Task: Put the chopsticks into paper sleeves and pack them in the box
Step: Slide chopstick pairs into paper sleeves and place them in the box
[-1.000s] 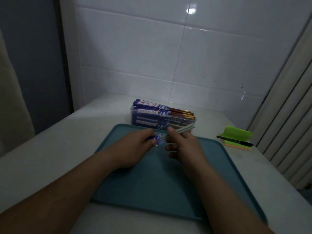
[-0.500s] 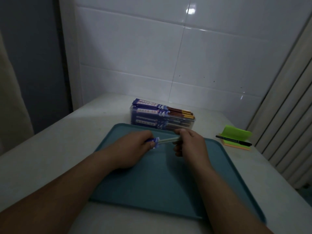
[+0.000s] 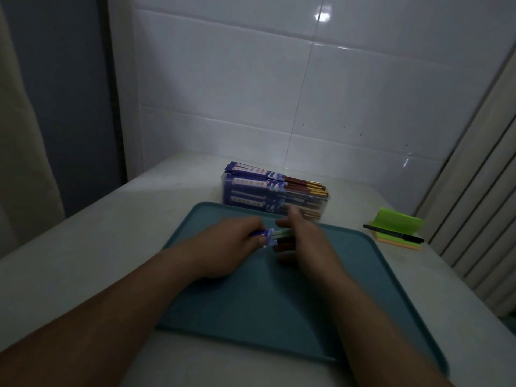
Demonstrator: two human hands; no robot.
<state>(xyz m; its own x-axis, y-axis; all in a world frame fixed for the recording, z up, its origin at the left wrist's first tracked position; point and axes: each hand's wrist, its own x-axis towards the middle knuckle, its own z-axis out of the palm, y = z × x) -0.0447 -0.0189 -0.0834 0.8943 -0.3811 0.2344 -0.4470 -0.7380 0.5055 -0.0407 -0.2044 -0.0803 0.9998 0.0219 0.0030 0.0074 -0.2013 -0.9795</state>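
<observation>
My left hand grips a blue paper sleeve above the teal tray. Pale green chopsticks stick a short way out of the sleeve's mouth toward the right. My right hand is over their free ends; it is blurred, and its fingers look loosely curled around them. Behind the tray stands a clear plastic box stacked with blue-sleeved chopsticks whose brown and gold ends point right.
A green and orange sticky-note pad with a black pen across it lies on the white table right of the tray. A tiled wall rises behind the box. A ribbed panel stands at the right edge.
The chopsticks have slid further left into the sleeve, and less of them shows. My right hand has moved left toward my left hand.
</observation>
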